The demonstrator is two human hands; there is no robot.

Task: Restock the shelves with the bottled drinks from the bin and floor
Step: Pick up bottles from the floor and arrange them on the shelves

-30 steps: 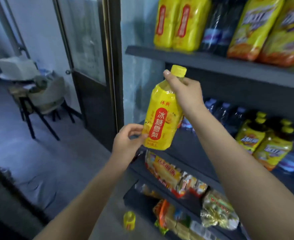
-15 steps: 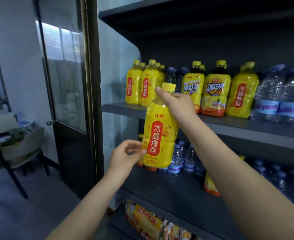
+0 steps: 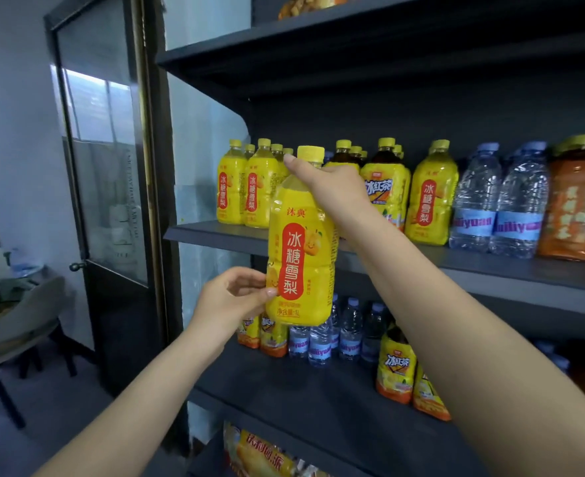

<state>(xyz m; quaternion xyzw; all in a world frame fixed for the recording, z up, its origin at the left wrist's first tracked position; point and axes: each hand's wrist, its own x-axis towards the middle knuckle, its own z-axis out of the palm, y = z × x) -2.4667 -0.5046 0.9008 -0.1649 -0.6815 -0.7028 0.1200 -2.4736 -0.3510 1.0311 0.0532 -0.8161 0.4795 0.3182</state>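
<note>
I hold a large yellow drink bottle (image 3: 299, 256) with a red label upright in front of the dark shelving. My right hand (image 3: 332, 189) grips its neck just under the yellow cap. My left hand (image 3: 234, 297) pinches its lower left side. Behind it, the middle shelf (image 3: 511, 270) carries a row of matching yellow bottles (image 3: 246, 187), iced-tea bottles (image 3: 385, 187), another yellow bottle (image 3: 430, 197), clear water bottles (image 3: 501, 204) and an orange bottle (image 3: 575, 208). The held bottle's base hangs below that shelf's front edge.
The lower shelf (image 3: 318, 394) holds small water bottles (image 3: 335, 339) and iced-tea bottles (image 3: 396, 370), with bare board in front. Snack bags (image 3: 263, 456) fill the shelf below. A glass door (image 3: 105, 173) stands left of the shelving, and a chair (image 3: 19, 325) beyond it.
Both hands have raised the yellow bottle, and my view has tilted up from the lower shelves to the middle shelf. The grips on neck and side are unchanged.
</note>
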